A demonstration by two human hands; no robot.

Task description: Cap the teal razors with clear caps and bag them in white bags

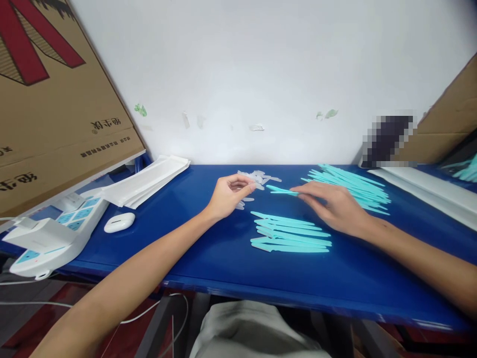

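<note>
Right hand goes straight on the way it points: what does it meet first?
Probably the clear plastic pieces at the left hand, or that hand itself; the turquoise sticks in the right hand would lead. Heights are unclear.

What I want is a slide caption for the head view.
Left hand at translucent pieces, right hand holding turquoise sticks, with more sticks lying on a blue table.

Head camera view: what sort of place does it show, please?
Probably a simple indoor workspace against a wall: a blue table with a row of turquoise pieces, a power strip and printed cardboard.
</note>
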